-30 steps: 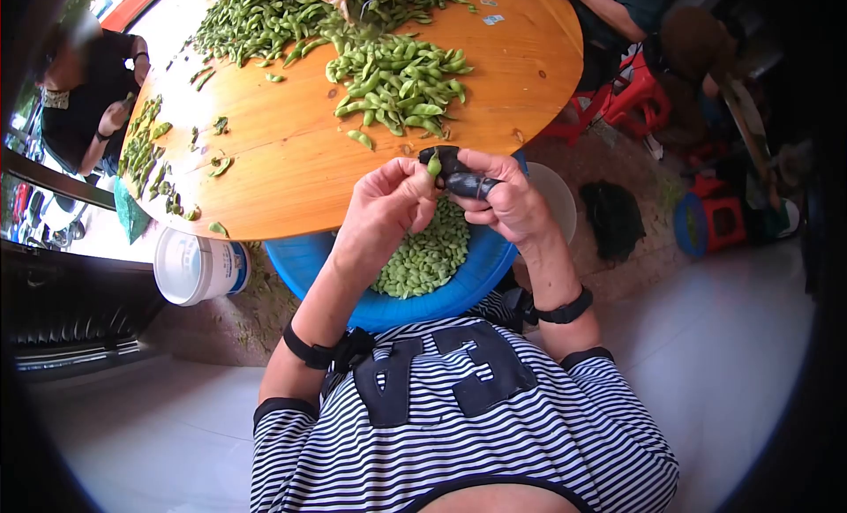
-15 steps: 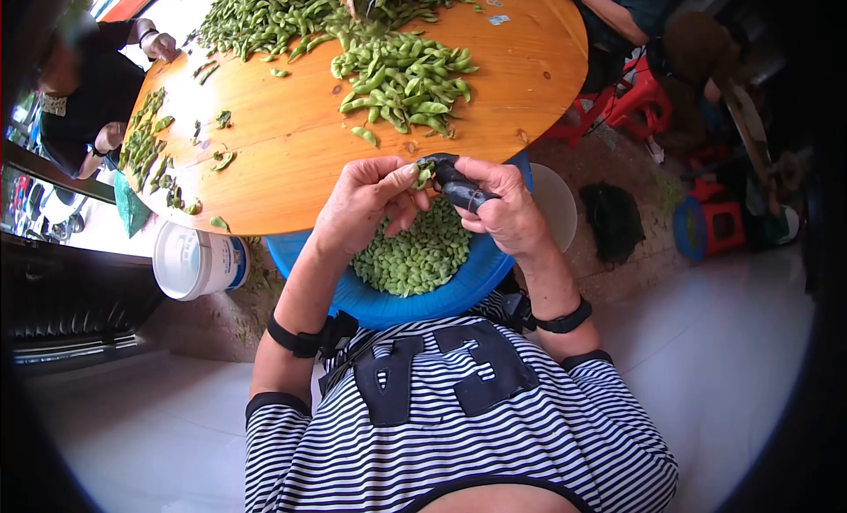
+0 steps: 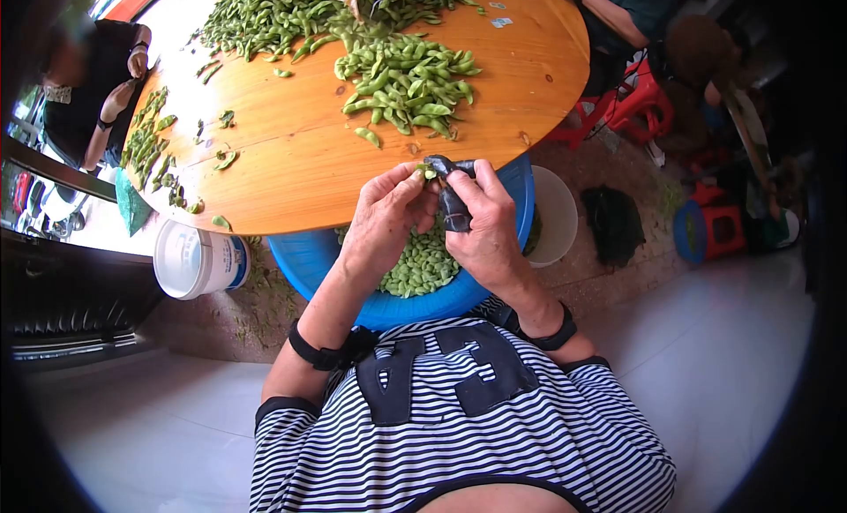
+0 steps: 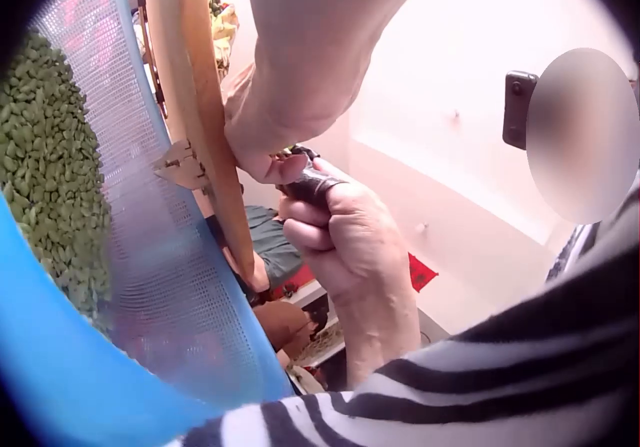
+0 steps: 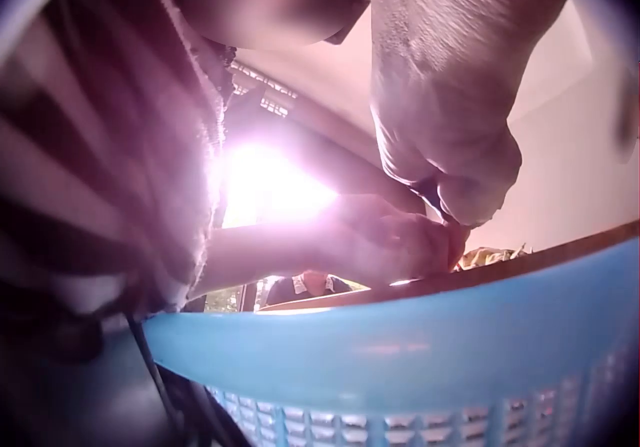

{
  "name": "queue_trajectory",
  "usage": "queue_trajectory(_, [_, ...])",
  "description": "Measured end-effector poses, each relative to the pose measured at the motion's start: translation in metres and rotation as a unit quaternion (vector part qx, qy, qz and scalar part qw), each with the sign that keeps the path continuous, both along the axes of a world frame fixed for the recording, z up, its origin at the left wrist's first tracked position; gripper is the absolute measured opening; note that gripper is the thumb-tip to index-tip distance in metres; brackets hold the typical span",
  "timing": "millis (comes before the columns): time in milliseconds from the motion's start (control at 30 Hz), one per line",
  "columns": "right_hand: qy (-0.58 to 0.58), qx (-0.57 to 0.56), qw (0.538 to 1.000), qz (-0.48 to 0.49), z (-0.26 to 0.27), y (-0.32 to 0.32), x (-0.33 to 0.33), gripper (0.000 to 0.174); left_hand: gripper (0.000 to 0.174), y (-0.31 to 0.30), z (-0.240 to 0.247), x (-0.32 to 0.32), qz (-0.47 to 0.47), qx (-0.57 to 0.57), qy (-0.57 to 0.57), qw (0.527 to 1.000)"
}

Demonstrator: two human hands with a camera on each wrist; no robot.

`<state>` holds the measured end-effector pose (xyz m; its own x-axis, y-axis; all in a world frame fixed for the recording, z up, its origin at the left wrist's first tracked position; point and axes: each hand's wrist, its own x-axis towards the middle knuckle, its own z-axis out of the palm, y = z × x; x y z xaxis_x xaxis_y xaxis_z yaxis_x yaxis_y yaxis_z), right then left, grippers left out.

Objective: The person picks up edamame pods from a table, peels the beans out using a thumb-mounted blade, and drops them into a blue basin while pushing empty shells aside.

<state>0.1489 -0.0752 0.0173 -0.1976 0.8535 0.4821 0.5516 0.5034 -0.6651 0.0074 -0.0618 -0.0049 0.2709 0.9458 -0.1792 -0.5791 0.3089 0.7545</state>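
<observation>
Green pod (image 3: pixel 430 172) sits pinched between my left hand (image 3: pixel 383 215) and black-tipped right hand (image 3: pixel 485 224); I'd squeeze gently, directly above the beans (image 3: pixel 418 268) beneath them.

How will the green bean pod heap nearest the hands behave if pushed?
Likely spreads: the heap of slender green bean pods lies loose. Probably slides easily, as the orange wooden table looks smooth. They probably won't roll far, being long and curved.

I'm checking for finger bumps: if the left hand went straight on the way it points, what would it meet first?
Beyond the green pod it pinches, the left hand would probably first meet the black covering on the right hand, though the exact gap is unclear.
</observation>
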Motion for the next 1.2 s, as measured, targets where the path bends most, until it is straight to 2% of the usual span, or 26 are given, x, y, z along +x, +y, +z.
queue_trajectory(133, [-0.017, 0.039, 0.999, 0.016, -0.004, -0.004, -0.001, 0.042, 0.015, 0.004, -0.008, -0.001, -0.015, -0.024, -0.089, 0.996])
queue_trajectory(267, [-0.006, 0.02, 0.998, 0.056, -0.004, -0.005, 0.001, 0.043, 0.016, 0.002, -0.006, 0.003, 0.006, -0.039, -0.108, 0.993])
queue_trajectory(333, [0.059, 0.016, 0.997, 0.049, -0.003, -0.003, 0.0, 0.042, 0.02, 0.002, -0.001, 0.008, 0.032, -0.059, -0.168, 0.983])
queue_trajectory(367, [0.047, 0.025, 0.998, 0.017, 0.0, 0.001, 0.001, 0.041, 0.02, 0.002, 0.004, 0.008, 0.032, -0.058, -0.168, 0.984])
queue_trajectory(467, [0.07, -0.017, 0.997, 0.028, -0.004, 0.003, 0.006, 0.041, 0.018, 0.001, 0.009, 0.007, 0.014, -0.074, -0.16, 0.984])
queue_trajectory(500, [0.04, -0.001, 0.999, 0.012, -0.001, 0.003, 0.007, 0.039, 0.018, 0.0, 0.004, 0.007, 0.017, -0.047, -0.133, 0.99])
queue_trajectory(567, [0.053, -0.028, 0.998, 0.012, 0.005, 0.003, 0.011, 0.037, 0.019, -0.002, -0.001, 0.005, 0.018, -0.02, -0.106, 0.994])
queue_trajectory(633, [0.039, -0.043, 0.998, -0.004, 0.007, 0.008, 0.027, 0.034, 0.023, -0.003, 0.001, -0.003, -0.068, 0.043, -0.018, 0.997])
queue_trajectory(667, [0.036, -0.017, 0.999, -0.031, 0.008, 0.012, 0.038, 0.033, 0.023, -0.007, 0.003, -0.008, -0.066, 0.043, -0.016, 0.997])
queue_trajectory(700, [0.002, -0.012, 0.998, -0.064, 0.019, 0.011, 0.053, 0.033, 0.026, -0.011, 0.005, -0.013, -0.12, 0.104, 0.102, 0.982])
queue_trajectory(733, [-0.016, -0.078, 0.995, -0.063, 0.031, 0.01, 0.072, 0.033, 0.029, -0.013, 0.008, -0.018, -0.172, 0.163, 0.217, 0.947])
queue_trajectory(767, [-0.118, -0.061, 0.987, -0.094, 0.034, 0.01, 0.09, 0.033, 0.025, -0.012, 0.013, -0.027, -0.199, 0.183, 0.264, 0.926])
queue_trajectory(800, [-0.203, -0.095, 0.968, -0.115, 0.034, 0.01, 0.11, 0.032, 0.017, -0.01, 0.016, -0.033, -0.169, 0.185, 0.272, 0.929])
queue_trajectory(833, [-0.225, -0.07, 0.965, -0.111, 0.026, 0.01, 0.129, 0.031, 0.015, -0.003, 0.019, -0.04, -0.095, 0.222, 0.372, 0.896])
queue_trajectory(900, [-0.266, -0.092, 0.945, -0.167, 0.022, 0.008, 0.148, 0.031, 0.015, 0.022, 0.022, -0.055, 0.031, 0.288, 0.541, 0.789])
queue_trajectory(933, [-0.272, -0.094, 0.939, -0.188, 0.022, 0.007, 0.151, 0.031, 0.017, 0.037, 0.02, -0.062, 0.081, 0.318, 0.61, 0.721])
queue_trajectory(967, [-0.272, -0.094, 0.939, -0.188, 0.025, 0.007, 0.148, 0.031, 0.017, 0.05, 0.014, -0.069, 0.082, 0.318, 0.61, 0.721])
queue_trajectory(1033, [-0.232, -0.088, 0.947, -0.205, 0.034, 0.008, 0.133, 0.032, 0.017, 0.068, 0.002, -0.077, 0.099, 0.434, 0.637, 0.629])
queue_trajectory(1067, [-0.231, -0.088, 0.947, -0.207, 0.033, 0.009, 0.125, 0.032, 0.017, 0.071, -0.001, -0.077, 0.098, 0.436, 0.637, 0.628])
queue_trajectory(1133, [-0.161, -0.031, 0.977, -0.134, 0.032, 0.013, 0.106, 0.034, 0.017, 0.075, -0.002, -0.072, 0.097, 0.429, 0.66, 0.609])
queue_trajectory(1167, [-0.122, -0.047, 0.985, -0.108, 0.032, 0.014, 0.093, 0.034, 0.017, 0.074, 0.0, -0.069, 0.097, 0.43, 0.66, 0.609])
queue_trajectory(1200, [-0.083, -0.062, 0.991, -0.083, 0.031, 0.015, 0.079, 0.034, 0.016, 0.07, 0.002, -0.065, 0.095, 0.422, 0.64, 0.635])
